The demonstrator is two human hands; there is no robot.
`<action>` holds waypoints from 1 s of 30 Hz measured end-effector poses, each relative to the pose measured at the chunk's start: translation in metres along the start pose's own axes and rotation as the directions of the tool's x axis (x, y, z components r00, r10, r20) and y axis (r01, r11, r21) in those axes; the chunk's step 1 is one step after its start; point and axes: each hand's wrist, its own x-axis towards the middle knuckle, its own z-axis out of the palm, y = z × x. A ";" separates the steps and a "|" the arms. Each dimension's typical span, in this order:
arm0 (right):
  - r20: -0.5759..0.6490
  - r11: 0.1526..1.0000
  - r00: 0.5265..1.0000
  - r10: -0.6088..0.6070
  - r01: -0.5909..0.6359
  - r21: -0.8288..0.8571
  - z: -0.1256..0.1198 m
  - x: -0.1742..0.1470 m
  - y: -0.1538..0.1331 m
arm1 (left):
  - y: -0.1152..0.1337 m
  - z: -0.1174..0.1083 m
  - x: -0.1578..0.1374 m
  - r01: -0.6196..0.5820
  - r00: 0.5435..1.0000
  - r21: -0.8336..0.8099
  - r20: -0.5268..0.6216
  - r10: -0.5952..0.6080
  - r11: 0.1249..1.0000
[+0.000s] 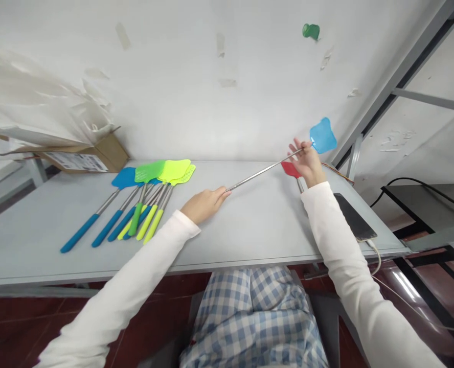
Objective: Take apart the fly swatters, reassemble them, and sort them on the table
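A light-blue fly swatter (323,136) with an extended metal rod is held up at a slant over the table. My left hand (204,204) is closed round its lower end and hides the handle. Close below the blue head, my right hand (307,162) pinches the rod between thumb and finger, the other fingers spread. Behind that hand a red fly swatter (290,169) lies on the table, partly hidden by the hand and forearm. Left of my left hand lies a pile of fly swatters (150,171) in blue, green and yellow, heads toward the wall.
The grey table (242,230) meets a white wall at the back. An open cardboard box (92,156) stands at the back left. To the right, a dark phone (354,217) lies with a white cable (376,258) plugged in, partly behind my right sleeve. A metal frame (399,76) rises at the right.
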 end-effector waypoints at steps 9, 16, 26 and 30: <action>-0.121 0.993 0.990 0.067 -0.055 0.104 -0.032 0.029 -0.017 | -0.025 0.012 -0.016 -0.056 0.998 -0.095 0.031 0.060 0.994; -0.029 0.963 1.000 -0.009 0.017 0.268 0.001 0.022 -0.002 | -0.035 -0.001 0.012 0.021 1.000 0.021 0.009 -0.021 1.000; -0.169 0.961 0.985 0.038 0.011 0.278 -0.015 0.036 -0.002 | -0.035 0.012 -0.008 -0.054 0.996 -0.185 0.054 0.065 0.981; -0.123 0.958 0.992 0.004 0.031 0.285 -0.017 0.042 -0.010 | -0.032 0.008 -0.014 -0.035 0.998 -0.251 0.040 0.047 0.967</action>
